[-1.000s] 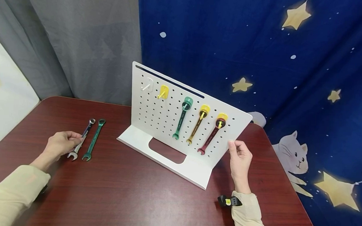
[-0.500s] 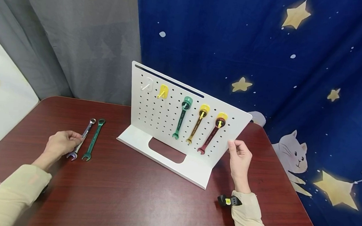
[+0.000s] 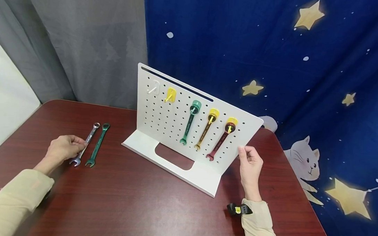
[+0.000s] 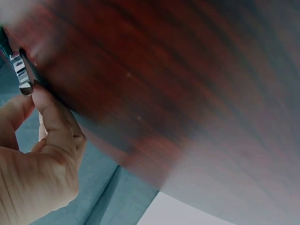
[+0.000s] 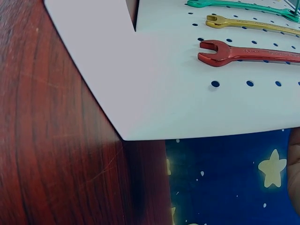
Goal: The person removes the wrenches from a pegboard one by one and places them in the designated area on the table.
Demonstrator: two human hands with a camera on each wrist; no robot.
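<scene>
My left hand point(image 3: 63, 149) pinches a silver combination wrench point(image 3: 89, 138) by its shank, thumb and fingertips at its edge. In the left wrist view the wrench point(image 4: 21, 72) shows end-on between the fingertips point(image 4: 41, 93). Just right of it a green wrench point(image 3: 98, 146) lies on the table. My right hand point(image 3: 250, 168) grips the right edge of a white pegboard stand point(image 3: 158, 113), thumb in front. From hooks on the board hang a green wrench point(image 3: 188, 128), a gold wrench point(image 3: 204, 134) and a red wrench point(image 3: 219, 145), open ends down.
A white hook point(image 3: 154, 88) and a yellow hook point(image 3: 170, 95) at the board's upper left carry nothing. The stand's base point(image 3: 171, 169) rests on the dark red table point(image 3: 135, 213). Behind hang a grey curtain point(image 3: 91, 45) and a blue star curtain point(image 3: 216, 39).
The silver wrench has turned slightly about its length in my left hand, its open end catching the light differently. The right hand and the pegboard stay in place.
</scene>
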